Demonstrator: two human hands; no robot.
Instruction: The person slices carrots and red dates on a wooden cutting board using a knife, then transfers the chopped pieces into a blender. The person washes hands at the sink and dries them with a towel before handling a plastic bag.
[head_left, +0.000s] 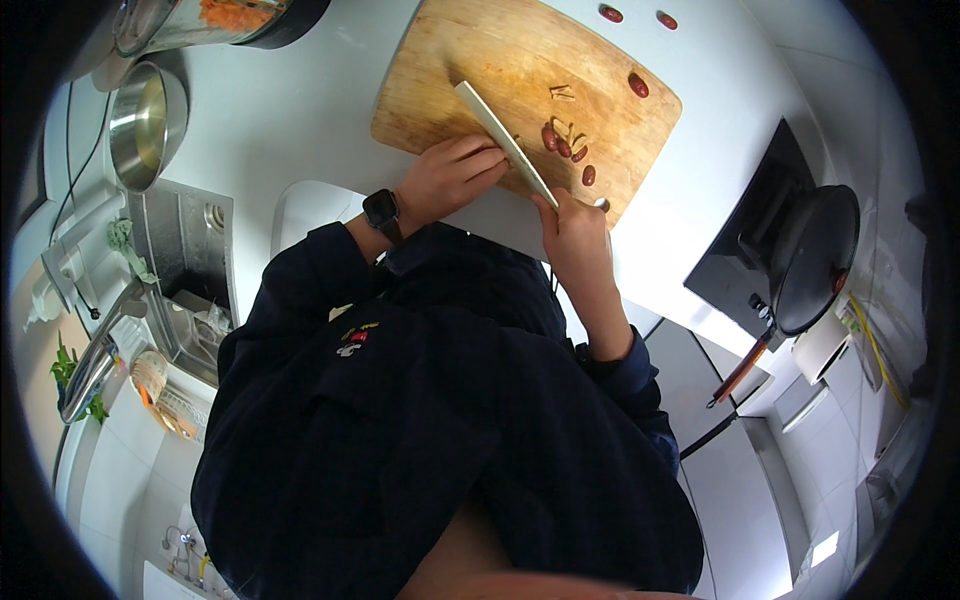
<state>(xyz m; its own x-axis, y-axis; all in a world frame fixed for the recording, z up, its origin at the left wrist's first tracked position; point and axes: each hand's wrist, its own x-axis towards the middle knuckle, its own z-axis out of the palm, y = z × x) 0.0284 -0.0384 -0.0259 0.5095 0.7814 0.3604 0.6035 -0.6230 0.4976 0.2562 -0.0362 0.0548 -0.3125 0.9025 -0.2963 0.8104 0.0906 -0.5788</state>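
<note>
On a wooden cutting board (517, 45) my right hand (576, 232) grips a kitchen knife (504, 139), its blade seen almost edge-on and slanting to the upper left. My left hand (454, 176), below a wrist with a dark watch, has its fingers bent at the left side of the blade. Whatever lies under those fingertips is hidden. To the right of the knife sit several dark red jujubes (589, 175) and some thin cut pieces (561, 93). Another jujube (638, 85) rests near the board's right edge.
Two more jujubes (611, 13) lie on the white counter beyond the board. A steel bowl with liquid (150, 124) and a glass container with orange bits (225, 19) stand at left, above a sink (180, 240). A black frying pan (814, 259) is at right by a dark cooktop (742, 217).
</note>
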